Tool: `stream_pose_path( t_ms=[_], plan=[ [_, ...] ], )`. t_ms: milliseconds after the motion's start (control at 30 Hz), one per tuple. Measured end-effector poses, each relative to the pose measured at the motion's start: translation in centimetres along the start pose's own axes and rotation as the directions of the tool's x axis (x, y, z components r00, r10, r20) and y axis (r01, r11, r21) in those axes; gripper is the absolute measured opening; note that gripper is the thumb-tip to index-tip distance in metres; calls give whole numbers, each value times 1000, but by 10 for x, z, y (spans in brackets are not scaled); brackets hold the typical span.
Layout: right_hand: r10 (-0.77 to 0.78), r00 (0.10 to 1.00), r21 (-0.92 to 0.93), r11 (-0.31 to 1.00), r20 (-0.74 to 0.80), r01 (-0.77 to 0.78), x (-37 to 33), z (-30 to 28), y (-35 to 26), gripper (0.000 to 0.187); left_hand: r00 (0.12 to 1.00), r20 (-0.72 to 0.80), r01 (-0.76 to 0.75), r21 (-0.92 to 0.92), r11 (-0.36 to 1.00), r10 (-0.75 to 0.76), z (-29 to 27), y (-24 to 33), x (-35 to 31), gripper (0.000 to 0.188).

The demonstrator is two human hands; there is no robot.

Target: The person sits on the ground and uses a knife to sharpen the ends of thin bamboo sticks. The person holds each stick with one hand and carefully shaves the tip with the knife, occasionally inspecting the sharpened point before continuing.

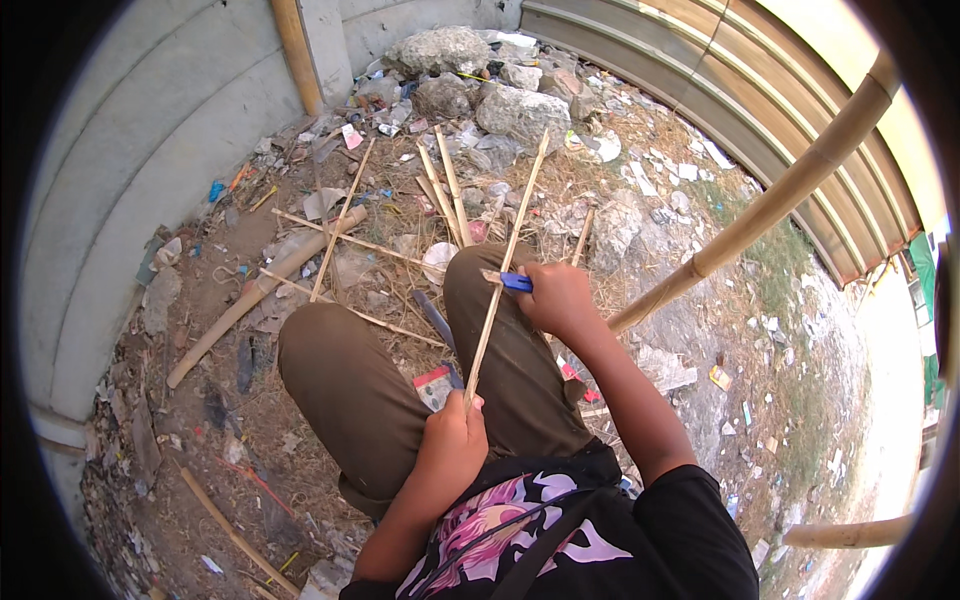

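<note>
My left hand (pixel 453 440) is closed round the near end of a long, thin bamboo strip (pixel 513 237), close to my lap. The strip slants up and away across my raised right knee. In my right hand (pixel 559 302) is a blue-handled utility knife (pixel 516 282), gripped in a fist. Its blade reaches left over the strip at about the knee; whether it cuts into the strip is too small to tell. More split bamboo strips (pixel 452 188) lie on the ground beyond my knees, some crossing each other.
A thick bamboo pole (pixel 270 292) lies left of my legs. Another bamboo pole (pixel 745 235) slants up at the right. Rocks (pixel 522 112) and litter are piled at the back, before a grey wall (pixel 170 130) and a corrugated metal fence (pixel 720 90). A shorter bamboo piece (pixel 845 533) juts in at the lower right.
</note>
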State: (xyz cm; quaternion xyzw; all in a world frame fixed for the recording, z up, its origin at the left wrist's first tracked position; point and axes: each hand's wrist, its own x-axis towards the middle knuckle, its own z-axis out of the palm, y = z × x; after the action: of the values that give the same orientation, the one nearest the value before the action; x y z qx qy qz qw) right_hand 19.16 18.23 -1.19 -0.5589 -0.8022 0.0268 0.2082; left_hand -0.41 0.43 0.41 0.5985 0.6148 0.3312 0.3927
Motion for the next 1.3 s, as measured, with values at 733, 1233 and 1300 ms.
stream_pose_path(
  t_ms=[733, 1233, 1300],
  plan=[
    [-45, 999, 38, 998, 21, 45, -92, -4, -63, 35, 1000, 18, -2, -56, 998, 3, 3, 6, 8, 21],
    [22, 995, -48, 999, 96, -18, -87, -3, -67, 31, 998, -9, -54, 386, 921, 62, 12, 1, 7, 19],
    [54, 995, -51, 997, 89, -50, -89, -2, -68, 31, 997, 8, -69, 435, 898, 72, 12, 2, 3, 19]
  ],
)
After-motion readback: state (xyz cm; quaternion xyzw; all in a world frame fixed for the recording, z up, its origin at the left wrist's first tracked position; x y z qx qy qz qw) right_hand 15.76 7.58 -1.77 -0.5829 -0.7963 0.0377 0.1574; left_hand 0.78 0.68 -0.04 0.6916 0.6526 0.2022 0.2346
